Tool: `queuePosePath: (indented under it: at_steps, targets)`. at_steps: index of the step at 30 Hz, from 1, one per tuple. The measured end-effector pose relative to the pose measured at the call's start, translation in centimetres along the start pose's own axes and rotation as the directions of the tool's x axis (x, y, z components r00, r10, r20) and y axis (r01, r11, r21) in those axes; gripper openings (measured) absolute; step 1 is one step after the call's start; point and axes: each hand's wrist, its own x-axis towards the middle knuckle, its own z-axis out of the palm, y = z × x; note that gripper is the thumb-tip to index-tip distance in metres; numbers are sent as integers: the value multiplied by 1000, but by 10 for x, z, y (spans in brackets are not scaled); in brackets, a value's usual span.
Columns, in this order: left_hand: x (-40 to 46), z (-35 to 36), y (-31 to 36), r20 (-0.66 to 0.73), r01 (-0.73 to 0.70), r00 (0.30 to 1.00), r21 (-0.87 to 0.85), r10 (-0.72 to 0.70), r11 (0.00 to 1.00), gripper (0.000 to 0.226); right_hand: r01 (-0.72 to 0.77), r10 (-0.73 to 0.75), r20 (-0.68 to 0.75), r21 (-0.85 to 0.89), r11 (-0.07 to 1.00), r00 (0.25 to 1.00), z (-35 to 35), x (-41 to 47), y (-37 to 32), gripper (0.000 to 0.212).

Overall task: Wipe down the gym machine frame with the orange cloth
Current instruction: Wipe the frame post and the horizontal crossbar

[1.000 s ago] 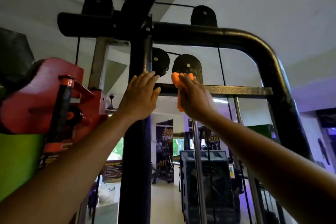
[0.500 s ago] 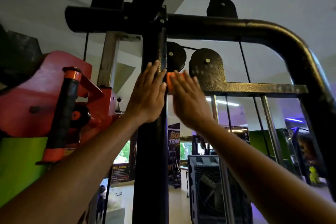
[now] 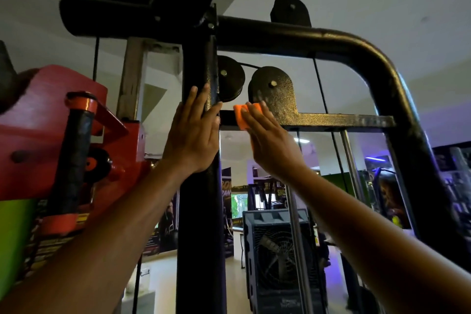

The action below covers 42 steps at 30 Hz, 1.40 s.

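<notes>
The black gym machine frame (image 3: pixel 201 211) rises in front of me, with a vertical post in the middle and a flat crossbar (image 3: pixel 344 120) running right from it. My left hand (image 3: pixel 193 132) lies flat against the post, fingers straight. My right hand (image 3: pixel 270 140) presses the orange cloth (image 3: pixel 240 116) onto the left end of the crossbar, just below a pulley plate (image 3: pixel 275 92). Most of the cloth is hidden under my fingers.
A curved black tube (image 3: pixel 382 58) arches over the top right. Cables and a second pulley (image 3: pixel 229 78) sit right of the post. A red machine part with a black handle (image 3: pixel 74 150) stands at the left. A dark fan unit (image 3: pixel 277 257) is below.
My right hand with the cloth slid along the crossbar toward the post and now sits slightly right of it. My left hand stayed on the post. The view shifted a little.
</notes>
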Motion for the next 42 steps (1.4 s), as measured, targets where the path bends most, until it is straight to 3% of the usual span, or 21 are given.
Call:
queuePosePath:
  at_steps: [4,8,11,14,22,26,28,32,34,36,38,42]
  targets:
    - [2,-5,6,79,-39,996,59,34,998,58,-189,188,34,18,982,982,-21,-1,9,59]
    - [15,-5,24,107,-89,991,96,79,991,59,-299,301,-41,49,953,953,-43,23,17,58]
    - [39,-2,39,77,-78,994,64,73,995,53,-268,265,-40,-105,958,963,-47,46,31,67]
    - [64,2,44,68,-91,994,62,87,994,53,-235,241,86,-68,970,967,-26,44,25,73]
    - [72,13,33,118,-140,987,256,113,956,58,-230,232,63,-46,972,971,-20,73,63,69]
    - [72,16,34,117,-138,987,299,107,944,61,40,-36,74,-64,997,997,-10,43,41,67]
    - [72,17,33,128,-136,987,293,102,946,63,99,-92,84,-74,992,992,-11,40,57,65]
    - [72,15,32,152,-146,983,297,104,944,66,-181,180,52,19,983,982,-18,70,76,70]
    - [72,15,32,148,-146,983,285,107,947,66,-144,143,41,22,989,989,-11,71,57,67]
    - [72,16,30,140,-147,984,273,112,951,65,29,-28,53,-18,999,998,-6,56,44,64]
    - [73,18,28,135,-140,985,275,106,951,65,107,-103,95,-38,994,990,-10,48,55,64]
    - [74,20,27,134,-137,986,271,104,953,65,-91,90,95,6,996,991,-24,47,75,66]
